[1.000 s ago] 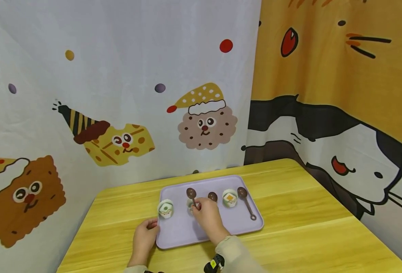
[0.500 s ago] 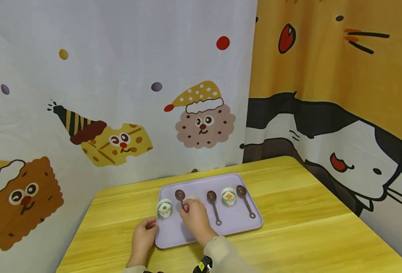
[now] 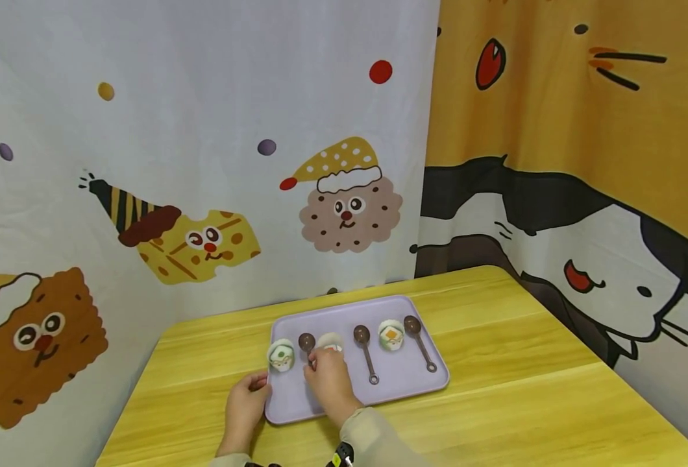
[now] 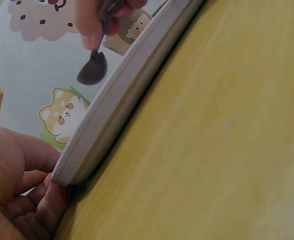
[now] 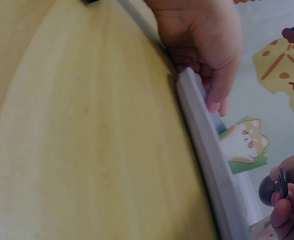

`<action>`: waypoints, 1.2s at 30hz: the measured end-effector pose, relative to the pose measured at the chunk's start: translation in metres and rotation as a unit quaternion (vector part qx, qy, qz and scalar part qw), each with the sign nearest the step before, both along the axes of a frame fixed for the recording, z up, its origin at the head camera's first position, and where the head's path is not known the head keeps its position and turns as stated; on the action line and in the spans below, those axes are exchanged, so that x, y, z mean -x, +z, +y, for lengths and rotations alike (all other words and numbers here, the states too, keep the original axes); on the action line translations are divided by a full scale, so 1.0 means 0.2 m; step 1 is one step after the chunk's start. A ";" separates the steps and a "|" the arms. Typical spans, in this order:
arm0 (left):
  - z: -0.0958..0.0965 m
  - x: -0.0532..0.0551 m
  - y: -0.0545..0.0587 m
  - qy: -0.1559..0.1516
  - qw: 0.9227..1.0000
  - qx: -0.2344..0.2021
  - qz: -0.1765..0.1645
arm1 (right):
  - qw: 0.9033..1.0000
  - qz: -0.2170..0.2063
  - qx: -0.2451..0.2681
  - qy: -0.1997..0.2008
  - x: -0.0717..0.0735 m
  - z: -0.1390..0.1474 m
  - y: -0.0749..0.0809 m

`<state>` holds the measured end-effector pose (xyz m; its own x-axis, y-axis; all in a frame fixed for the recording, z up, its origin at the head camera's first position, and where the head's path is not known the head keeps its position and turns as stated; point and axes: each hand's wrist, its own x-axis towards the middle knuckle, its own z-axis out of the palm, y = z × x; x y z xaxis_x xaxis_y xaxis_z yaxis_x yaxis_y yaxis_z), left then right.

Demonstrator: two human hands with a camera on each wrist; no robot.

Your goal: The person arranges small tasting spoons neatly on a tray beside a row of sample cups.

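Note:
My right hand [image 3: 331,383] pinches a brown measuring spoon [image 3: 306,342] by its handle, bowl pointing away, over the left part of a lilac tray [image 3: 294,407]. In the left wrist view the spoon's bowl [image 4: 93,70] shows above the tray rim. My left hand [image 3: 246,405] grips the tray's left edge near the front corner, thumb over the rim. Beside the held spoon stand small white cups with cartoon prints: a left cup [image 3: 282,357] with a green mark inside and a middle cup [image 3: 330,340], partly hidden by the right hand.
Further right on the tray lie a second brown spoon [image 3: 366,350], a cup with an orange diamond [image 3: 391,336] and a third spoon [image 3: 420,340]. The tray rests on a yellow wood-grain table [image 3: 507,376]. A cartoon-printed curtain [image 3: 204,162] hangs behind.
The right hand has carried the spoon left from over the middle cup to between the left and middle cups, and lowered it. The left hand stays at the tray edge.

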<state>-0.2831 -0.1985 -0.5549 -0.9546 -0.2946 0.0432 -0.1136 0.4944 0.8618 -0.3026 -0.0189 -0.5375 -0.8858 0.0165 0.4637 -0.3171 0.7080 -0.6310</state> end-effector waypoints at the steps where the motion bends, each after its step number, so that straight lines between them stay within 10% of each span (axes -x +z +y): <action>1: 0.00 0.00 0.00 0.001 1.000 0.001 0.001 | 1.000 -0.004 -0.003 0.000 0.00 0.00 -0.01; 36: 0.00 0.00 0.00 0.006 1.000 0.009 -0.003 | 0.997 -0.067 -0.032 0.015 -0.05 -0.05 -0.07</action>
<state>-0.2828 -0.1986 -0.5549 -0.9511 -0.3058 0.0434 -0.1244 0.5077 0.8525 -0.2932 -0.0299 -0.5521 -0.9393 -0.0363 0.3413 -0.2546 0.7405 -0.6220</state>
